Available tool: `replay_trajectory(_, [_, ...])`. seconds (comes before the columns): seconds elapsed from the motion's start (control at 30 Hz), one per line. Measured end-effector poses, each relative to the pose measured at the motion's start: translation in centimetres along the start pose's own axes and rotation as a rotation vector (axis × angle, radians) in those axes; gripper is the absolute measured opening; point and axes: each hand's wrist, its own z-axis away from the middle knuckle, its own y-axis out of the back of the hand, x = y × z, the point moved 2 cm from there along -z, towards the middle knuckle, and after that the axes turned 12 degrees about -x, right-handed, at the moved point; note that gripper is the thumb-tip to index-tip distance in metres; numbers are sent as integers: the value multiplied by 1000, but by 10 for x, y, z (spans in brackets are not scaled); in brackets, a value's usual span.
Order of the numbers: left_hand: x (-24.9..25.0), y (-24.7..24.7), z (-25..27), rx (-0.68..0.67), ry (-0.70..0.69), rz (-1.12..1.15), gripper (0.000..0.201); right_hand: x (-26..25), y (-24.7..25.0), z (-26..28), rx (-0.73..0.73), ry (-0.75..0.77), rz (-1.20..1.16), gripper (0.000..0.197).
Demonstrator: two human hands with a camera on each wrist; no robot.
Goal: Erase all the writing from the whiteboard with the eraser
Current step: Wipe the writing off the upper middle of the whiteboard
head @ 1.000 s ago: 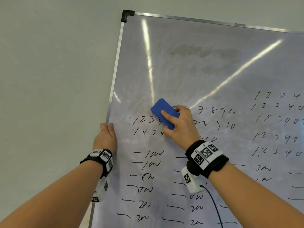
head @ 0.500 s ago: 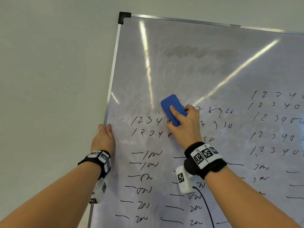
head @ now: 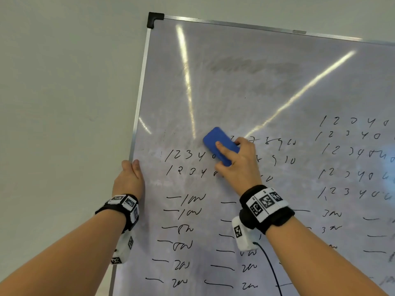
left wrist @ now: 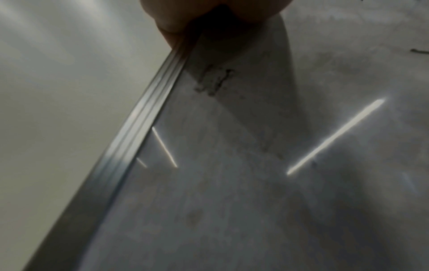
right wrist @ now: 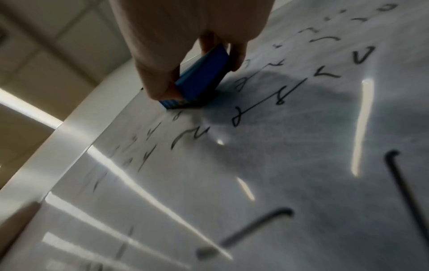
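Note:
A whiteboard (head: 245, 86) with a metal frame fills the head view; its upper part is wiped to grey smears. Black handwritten number rows (head: 186, 155) and dashed lines of scribbles cover the middle and lower part. My right hand (head: 237, 161) grips a blue eraser (head: 220, 144) and presses it flat on the board over the top number row. The right wrist view shows the blue eraser (right wrist: 202, 77) pinched between thumb and fingers, its felt on the surface. My left hand (head: 130, 176) grips the board's left frame edge (left wrist: 139, 117).
A plain pale wall (head: 64, 103) lies left of and above the board. A black corner cap (head: 154, 19) marks the board's top left corner. More number rows (head: 352, 146) sit at the right. A black cable (head: 271, 270) hangs from my right wrist device.
My right hand slid the eraser to the right and slightly up along the top number row, then eased back left. The left hand kept its hold on the frame.

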Motion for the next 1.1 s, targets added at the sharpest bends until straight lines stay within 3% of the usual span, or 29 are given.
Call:
replay_trajectory(0.1, [1, 1, 0, 3, -1, -1, 37, 4, 6, -5, 93, -144, -70, 48])
replay_trajectory(0.23, [1, 1, 2, -9, 18, 3, 39, -5, 0, 5, -29, 33, 31, 46])
replay_trajectory(0.37, [2, 1, 1, -14, 17, 6, 39, 15, 16, -3, 142, -160, -46, 47])
replay_trajectory(0.43, [1, 1, 1, -17, 17, 0, 39, 8, 12, 1, 74, -132, -26, 48])
replay_trajectory(0.53, [2, 0, 1, -18, 18, 3, 40, 2, 5, 14, -45, 27, 28, 48])
replay_trajectory(0.7, [1, 0, 1, -20, 21, -3, 39, 20, 10, 14, 97, -206, -128, 52])
replay_trajectory(0.83, [0, 0, 0, -18, 21, -3, 40, 11, 0, 25, -50, -71, -50, 54])
replay_trajectory(1.0, [1, 0, 0, -10, 17, -9, 40, 24, 12, 19, 120, -242, -139, 55])
replay_trajectory(1.1, [0, 0, 1, -11, 20, -11, 40, 12, 2, 24, -24, -132, -67, 55])
